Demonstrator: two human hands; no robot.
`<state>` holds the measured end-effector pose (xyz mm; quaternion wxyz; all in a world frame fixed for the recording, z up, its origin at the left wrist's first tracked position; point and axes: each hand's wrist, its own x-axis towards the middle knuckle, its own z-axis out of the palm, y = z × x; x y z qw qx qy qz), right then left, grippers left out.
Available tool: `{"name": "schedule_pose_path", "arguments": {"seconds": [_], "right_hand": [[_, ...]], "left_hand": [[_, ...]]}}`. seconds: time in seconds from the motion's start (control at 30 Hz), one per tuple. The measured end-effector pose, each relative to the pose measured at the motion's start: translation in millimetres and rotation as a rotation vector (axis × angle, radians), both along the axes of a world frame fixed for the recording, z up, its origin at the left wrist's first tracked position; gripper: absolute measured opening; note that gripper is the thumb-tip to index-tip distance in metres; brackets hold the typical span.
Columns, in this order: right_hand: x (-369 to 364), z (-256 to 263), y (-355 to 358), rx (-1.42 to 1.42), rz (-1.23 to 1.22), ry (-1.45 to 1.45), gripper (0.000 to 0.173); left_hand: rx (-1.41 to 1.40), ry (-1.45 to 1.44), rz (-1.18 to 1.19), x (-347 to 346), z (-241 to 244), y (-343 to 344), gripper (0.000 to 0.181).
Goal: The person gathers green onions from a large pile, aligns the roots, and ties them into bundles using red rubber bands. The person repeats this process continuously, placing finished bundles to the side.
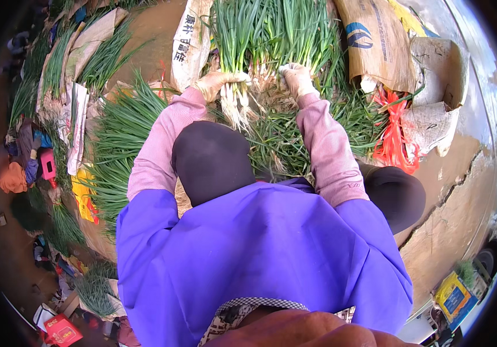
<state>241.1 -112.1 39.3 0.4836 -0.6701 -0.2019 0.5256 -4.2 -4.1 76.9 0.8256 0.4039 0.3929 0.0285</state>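
My left hand (220, 83), in a pale glove, is closed round a small bunch of green onions (233, 97), their white bulbs and roots hanging below it and the long leaves pointing away from me. To its right, my gloved right hand (297, 79) is at the base of the leaves of a big pile of green onions (292, 34); its fingertips are pinched together, and whether they grip a stalk cannot be told. Loose green trimmings (281, 134) lie below both hands, between my knees.
More green onions (122, 130) lie at the left. Printed woven sacks (381, 47) flank the pile. Red plastic strips (394, 130) lie at the right, near a cracked floor edge (443, 195). Another person (14, 173) sits at the far left among further bundles.
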Motion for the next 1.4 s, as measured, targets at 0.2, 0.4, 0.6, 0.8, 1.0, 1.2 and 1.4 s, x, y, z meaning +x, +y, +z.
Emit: {"name": "schedule_pose_path", "arguments": {"seconds": [0.2,0.4,0.6,0.8,1.0,1.2,1.4], "right_hand": [[-54,36,-37,0.216,0.404,0.034,0.048],[-47,12,-50,0.153,0.335,0.158,0.016],[-18,-26,-61,-0.118,0.162,-0.415,0.027],[15,-17,-21,-0.239,0.337,-0.540,0.040],[50,-34,33,-0.326,0.178,-0.562,0.036],[-49,-3,-1,-0.041,0.213,-0.089,0.013],[-58,4,-10,-0.007,0.131,0.066,0.014]], "left_hand": [[-0.237,-0.040,0.046,13,15,-2,0.027],[-0.140,-0.016,0.042,21,12,-6,0.025],[0.149,-0.131,0.152,26,54,8,0.030],[-0.194,-0.459,0.354,15,28,26,0.035],[-0.126,-0.106,0.287,31,-10,7,0.023],[-0.021,0.146,0.127,34,-33,-1,0.023],[-0.076,0.161,0.188,25,-50,-7,0.015]]}}
